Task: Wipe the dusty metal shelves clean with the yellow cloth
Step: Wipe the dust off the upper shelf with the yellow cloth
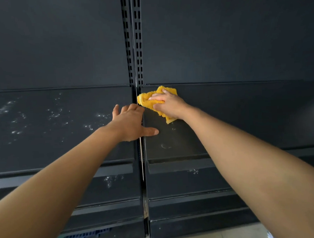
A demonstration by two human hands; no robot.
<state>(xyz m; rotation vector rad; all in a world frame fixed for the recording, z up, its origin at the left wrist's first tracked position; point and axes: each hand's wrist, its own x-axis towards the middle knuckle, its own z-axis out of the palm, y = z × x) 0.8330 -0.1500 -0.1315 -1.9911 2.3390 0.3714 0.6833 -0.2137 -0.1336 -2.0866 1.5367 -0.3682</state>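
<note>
The left hand (132,122), fingers spread, rests across the seam between the dusty left shelf (44,128) and the right shelf (243,118), while just beyond, the right hand (170,105) pinches the yellow cloth (158,98) against that shelf's back-left corner.

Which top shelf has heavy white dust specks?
The left shelf: white specks scattered across it. The right shelf, where the right hand holds the yellow cloth, shows only faint marks.

Right hand (168,104) grips yellow cloth (147,98), pressing it to the right shelf (243,114) at its back left corner. Left hand (130,120) lies flat, fingers spread, across the seam between shelves. White dust specks (14,122) scattered over left shelf (53,142). Slotted upright (133,38) rises behind.
</note>
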